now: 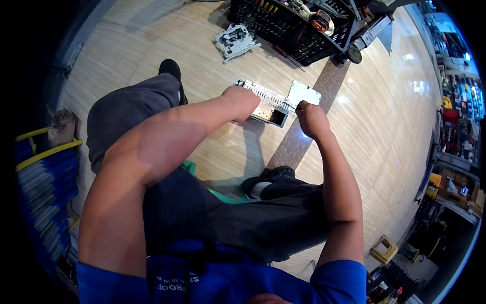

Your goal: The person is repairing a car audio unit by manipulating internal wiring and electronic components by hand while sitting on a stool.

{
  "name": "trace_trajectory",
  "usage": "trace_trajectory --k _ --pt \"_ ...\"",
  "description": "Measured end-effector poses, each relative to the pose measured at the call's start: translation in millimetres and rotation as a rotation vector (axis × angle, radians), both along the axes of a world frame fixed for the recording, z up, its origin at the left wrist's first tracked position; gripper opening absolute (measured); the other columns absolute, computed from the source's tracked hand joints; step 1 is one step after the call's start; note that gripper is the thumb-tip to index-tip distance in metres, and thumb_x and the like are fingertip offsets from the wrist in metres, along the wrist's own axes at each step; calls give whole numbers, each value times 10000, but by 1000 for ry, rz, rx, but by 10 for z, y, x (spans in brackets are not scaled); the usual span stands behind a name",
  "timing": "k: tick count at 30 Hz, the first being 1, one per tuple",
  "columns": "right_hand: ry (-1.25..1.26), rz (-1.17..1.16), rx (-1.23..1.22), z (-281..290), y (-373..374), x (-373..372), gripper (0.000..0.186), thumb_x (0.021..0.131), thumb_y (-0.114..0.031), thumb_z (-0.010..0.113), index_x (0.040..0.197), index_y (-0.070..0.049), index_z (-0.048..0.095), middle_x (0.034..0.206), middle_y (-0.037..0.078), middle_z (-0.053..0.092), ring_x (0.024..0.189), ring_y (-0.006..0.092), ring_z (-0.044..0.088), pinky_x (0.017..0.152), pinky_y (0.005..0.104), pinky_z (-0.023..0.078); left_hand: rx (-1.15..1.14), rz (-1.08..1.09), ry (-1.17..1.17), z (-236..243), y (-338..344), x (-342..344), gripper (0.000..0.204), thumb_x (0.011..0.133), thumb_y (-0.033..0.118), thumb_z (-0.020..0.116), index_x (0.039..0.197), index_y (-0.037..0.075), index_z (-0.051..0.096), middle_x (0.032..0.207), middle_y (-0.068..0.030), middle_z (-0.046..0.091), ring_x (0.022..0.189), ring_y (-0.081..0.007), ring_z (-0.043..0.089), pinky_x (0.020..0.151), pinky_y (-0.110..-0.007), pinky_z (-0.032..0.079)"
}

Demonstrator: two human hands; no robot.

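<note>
On the floor in front of me lies a silvery, box-shaped metal chassis (271,109) with a row of slots along its top and a dark opening at its near right corner. My left hand (242,103) is closed on its left end, fingers partly hidden behind the wrist. At its right end, my right hand (312,119) is closed, fingers pinched around a thin dark tool (289,106) that reaches to the slotted edge; its kind cannot be made out. Just beyond the right hand rests a flat white metal plate (304,92), close to the chassis.
Farther off, a white and black mechanism (235,41) lies on the tiles beside a black plastic crate (283,30) full of parts and cables. Blue stacked items with yellow edges (45,167) stand at left. My shoes flank the work; a yellow stool (384,249) is at right.
</note>
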State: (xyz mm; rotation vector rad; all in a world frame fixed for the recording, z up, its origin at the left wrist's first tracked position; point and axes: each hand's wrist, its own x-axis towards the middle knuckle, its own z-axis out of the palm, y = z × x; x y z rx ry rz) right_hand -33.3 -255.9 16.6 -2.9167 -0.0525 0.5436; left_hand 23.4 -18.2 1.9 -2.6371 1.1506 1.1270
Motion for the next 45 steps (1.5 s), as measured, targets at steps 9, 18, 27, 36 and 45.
trace_trajectory --k 9,18,27,36,45 --pt "-91 70 316 345 177 -39 171 890 -169 584 922 -17 656 859 242 663 847 417 638 755 468 497 -688 331 62 74 -47 -5 402 832 159 671 1219 79 597 1053 -161 673 963 -322 646 824 -407 512" --pt "-70 48 393 553 162 -26 150 892 -149 607 905 -4 644 824 216 659 804 393 636 718 434 497 -739 378 72 220 -230 111 190 877 176 645 1037 81 684 998 -149 682 966 -312 639 844 -398 500" --pt "-199 -43 374 626 45 -7 185 891 -184 632 918 -2 644 784 228 642 728 372 634 674 422 498 -711 452 52 306 -294 145 144 873 188 661 955 72 684 943 -134 689 878 -271 658 791 -374 508" --pt "-311 -127 849 777 149 -26 183 902 -119 647 1040 -3 676 860 119 703 780 141 642 716 282 510 -986 660 756 685 -393 214 248 984 241 552 939 10 629 845 -68 679 749 -134 660 671 -252 535" --pt "-281 -205 892 846 105 -73 151 893 -80 649 1007 14 680 847 80 706 766 101 621 697 262 501 -1002 688 1000 633 -422 191 227 997 231 518 933 24 586 821 -75 649 763 -160 649 723 -296 557"
